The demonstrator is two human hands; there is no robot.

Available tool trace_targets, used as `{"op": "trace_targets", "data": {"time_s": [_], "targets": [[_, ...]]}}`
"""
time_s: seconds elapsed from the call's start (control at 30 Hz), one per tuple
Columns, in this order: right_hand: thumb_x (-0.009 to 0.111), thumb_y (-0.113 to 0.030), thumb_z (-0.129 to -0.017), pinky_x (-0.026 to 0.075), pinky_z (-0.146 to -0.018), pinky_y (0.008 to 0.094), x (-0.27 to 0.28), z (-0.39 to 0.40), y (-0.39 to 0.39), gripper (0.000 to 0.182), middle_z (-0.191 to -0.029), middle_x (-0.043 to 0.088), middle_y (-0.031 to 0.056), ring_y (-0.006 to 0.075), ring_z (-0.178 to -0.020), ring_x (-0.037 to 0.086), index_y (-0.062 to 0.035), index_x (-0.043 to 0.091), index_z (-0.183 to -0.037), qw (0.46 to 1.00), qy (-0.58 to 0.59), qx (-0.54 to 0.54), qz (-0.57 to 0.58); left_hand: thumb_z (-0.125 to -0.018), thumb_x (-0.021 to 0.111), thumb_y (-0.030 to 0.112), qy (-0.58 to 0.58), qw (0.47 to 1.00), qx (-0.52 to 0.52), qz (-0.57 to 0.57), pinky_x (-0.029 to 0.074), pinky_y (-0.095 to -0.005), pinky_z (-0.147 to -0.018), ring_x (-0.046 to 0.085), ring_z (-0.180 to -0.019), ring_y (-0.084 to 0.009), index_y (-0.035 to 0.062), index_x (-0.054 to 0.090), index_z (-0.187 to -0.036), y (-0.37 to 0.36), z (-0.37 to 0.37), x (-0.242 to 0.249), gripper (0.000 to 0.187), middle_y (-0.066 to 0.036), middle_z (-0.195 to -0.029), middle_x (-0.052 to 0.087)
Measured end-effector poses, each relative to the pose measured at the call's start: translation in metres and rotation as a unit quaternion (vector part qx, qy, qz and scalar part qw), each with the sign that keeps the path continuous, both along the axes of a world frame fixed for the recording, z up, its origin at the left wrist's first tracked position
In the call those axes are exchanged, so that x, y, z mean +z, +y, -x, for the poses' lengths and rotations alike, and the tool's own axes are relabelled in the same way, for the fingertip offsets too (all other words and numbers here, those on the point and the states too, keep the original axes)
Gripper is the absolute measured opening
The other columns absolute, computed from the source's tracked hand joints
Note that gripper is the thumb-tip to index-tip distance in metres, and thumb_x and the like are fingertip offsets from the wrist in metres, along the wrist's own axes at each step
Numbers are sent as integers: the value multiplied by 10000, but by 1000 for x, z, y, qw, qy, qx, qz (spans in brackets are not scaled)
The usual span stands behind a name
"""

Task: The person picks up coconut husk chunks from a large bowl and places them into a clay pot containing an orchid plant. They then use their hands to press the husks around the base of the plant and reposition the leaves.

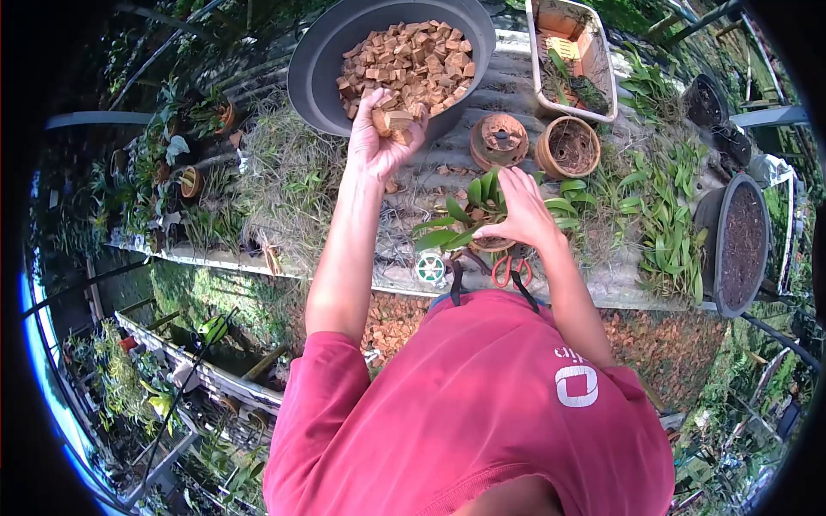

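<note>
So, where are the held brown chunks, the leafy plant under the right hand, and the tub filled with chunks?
Brown chunks [397,120]: head view, on a held piece.
Leafy plant [437,240]: head view, on a left-side leaf.
Tub [317,73]: head view, on its bare inner wall.

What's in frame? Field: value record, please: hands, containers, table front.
Left hand: holding brown chunks at gray tub
Right hand: thumb and fingers spread at leafy plant; contact unclear
Gray tub: more chunks inside
Clay pots: two, side by side beyond right hand
Basin: pale rim, greenery inside
Table front: red-handled tool, green-and-white reel
</note>
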State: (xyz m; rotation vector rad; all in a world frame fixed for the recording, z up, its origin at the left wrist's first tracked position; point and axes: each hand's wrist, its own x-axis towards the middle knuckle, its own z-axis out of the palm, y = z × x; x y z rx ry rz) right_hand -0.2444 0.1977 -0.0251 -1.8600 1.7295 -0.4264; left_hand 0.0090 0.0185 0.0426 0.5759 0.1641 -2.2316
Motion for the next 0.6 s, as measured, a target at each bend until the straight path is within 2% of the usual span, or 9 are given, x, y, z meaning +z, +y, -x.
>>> {"op": "trace_targets", "data": {"time_s": [0.03,0.07,0.1,0.17,0.27,0.37,0.4,0.5,0.6], "targets": [[971,-600,-573,365,-1227,492,1,-6,-5,1377,-1561,463,288,435,-1475,422,50,314,-1594,999,38,18,17,-891,810,277,-3,1000,-14,8,606,-386,-675,643,-1049,-359,153,673,-1078,12,3,-7,262,-145,-1200,635],[984,-575,-562,389,-1208,493,-8,-7,-11,1343,-1535,489,298,438,-1444,462,54,355,-1569,997,-66,-19,-28,-896,807,269,-6,999,-34,-9,607,-390,-661,658,-1025,-364,152,664,-1091,21,4,-14,269,-142,-1175,648],[986,-542,-575,448,-1159,475,-25,-5,-21,1256,-1465,571,289,415,-1361,563,46,419,-1529,998,-48,-24,-44,-895,809,271,-19,999,-42,2,610,-400,-643,670,-1004,-373,155,657,-1093,29,5,-25,275,-140,-1115,666],[971,-490,-618,500,-1103,475,-37,-1,-28,1108,-1364,658,263,414,-1277,630,24,502,-1480,996,-55,-1,-73,-919,804,291,-29,998,-54,-3,602,-389,-662,657,-1047,-379,177,654,-1127,36,-1,-53,280,-188,-1247,610],[932,-393,-714,537,-1023,482,-80,4,-26,841,-1231,733,225,408,-1167,684,-26,614,-1401,997,-35,8,-63,-926,800,300,-78,994,-77,12,607,-384,-649,676,-1027,-381,199,655,-1118,42,-10,-82,262,-189,-1195,643],[891,-259,-783,556,-938,445,-65,4,-13,523,-1151,756,224,349,-1068,737,-24,729,-1222,991,-73,1,-115,-936,795,309,-147,983,-104,32,610,-373,-635,704,-977,-347,156,659,-1086,53,-8,-82,253,-173,-1134,678],[858,-224,-814,555,-888,443,-66,5,-3,409,-1105,760,219,377,-1026,735,-33,751,-1160,991,-121,-6,-52,-944,793,321,-142,979,-143,32,610,-375,-620,724,-907,-285,121,651,-1061,46,-10,-101,272,-132,-1044,704],[824,-205,-836,543,-885,468,-47,8,17,351,-1079,754,216,416,-1034,704,-40,747,-1137,988,-139,-51,-45,-944,797,327,-205,963,-164,61,605,-369,-609,729,-851,-236,102,635,-1049,51,-2,-114,296,-102,-1006,713],[789,-158,-862,542,-873,472,-54,16,30,309,-1061,751,215,431,-1013,702,-34,742,-1141,988,-143,-64,6,-945,796,330,-247,951,-164,91,584,-365,-609,720,-852,-216,177,636,-1064,56,10,-128,252,-48,-974,697]]}}
